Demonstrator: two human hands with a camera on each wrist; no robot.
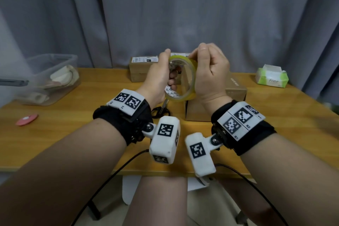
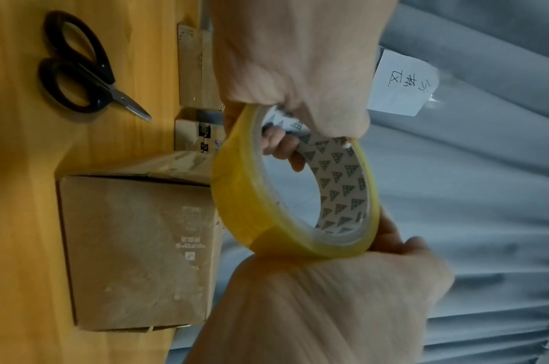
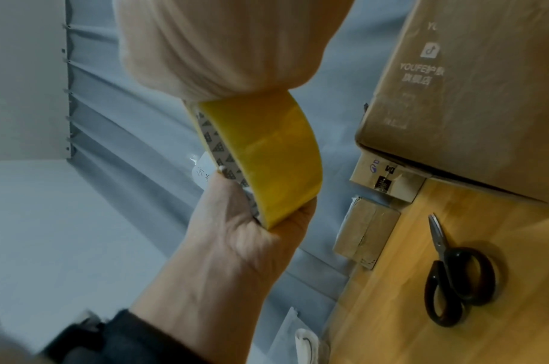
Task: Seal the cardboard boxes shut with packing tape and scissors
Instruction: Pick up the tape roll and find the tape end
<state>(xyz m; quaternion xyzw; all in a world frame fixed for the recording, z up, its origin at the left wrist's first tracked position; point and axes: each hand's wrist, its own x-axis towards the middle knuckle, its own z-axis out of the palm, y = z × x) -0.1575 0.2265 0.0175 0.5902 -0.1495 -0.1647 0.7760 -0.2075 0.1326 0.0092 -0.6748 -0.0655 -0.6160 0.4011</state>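
Both hands hold a roll of yellow packing tape [image 1: 183, 79] upright in the air above the table. My left hand [image 1: 161, 77] grips its left side, fingers curled through the printed core [image 2: 338, 182]. My right hand [image 1: 209, 71] grips the right rim, thumb near the top. The roll [image 3: 267, 152] shows no loose strip. A brown cardboard box [image 1: 211, 104] stands on the table under my right hand, and a smaller box [image 1: 139, 73] stands behind the roll. Black-handled scissors [image 1: 161, 111] lie closed on the table below my left wrist, beside the box [image 2: 136, 246].
A clear plastic bin [image 1: 51, 77] stands at the table's left, with a pink disc [image 1: 26, 119] in front of it. A green tissue pack [image 1: 271, 79] sits at the back right. A grey curtain [image 1: 165, 14] hangs behind. Cables run below the front edge.
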